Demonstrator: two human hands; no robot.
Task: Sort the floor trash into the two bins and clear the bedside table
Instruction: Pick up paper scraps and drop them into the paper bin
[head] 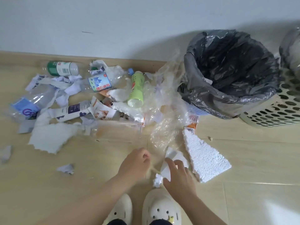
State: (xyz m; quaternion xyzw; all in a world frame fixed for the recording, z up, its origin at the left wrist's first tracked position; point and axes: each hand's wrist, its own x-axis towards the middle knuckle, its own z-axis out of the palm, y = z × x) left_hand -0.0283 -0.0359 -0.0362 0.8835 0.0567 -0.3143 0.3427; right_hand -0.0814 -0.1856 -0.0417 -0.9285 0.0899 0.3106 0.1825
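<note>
Right hand pinching white paper scrap on floor, beside foam slab. Left hand curled near clear film; whether it grips, cannot tell. Lined bin far right, second bin beyond. Best gather scrap with foam crumb, lift together.

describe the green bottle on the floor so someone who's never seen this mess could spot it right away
Start at the black-lined bin by the wall and look left, past the crumpled clear plastic film. The green bottle lies there on its side, blue cap toward the wall. It is the only opaque lime-green bottle; the others are clear.
</note>
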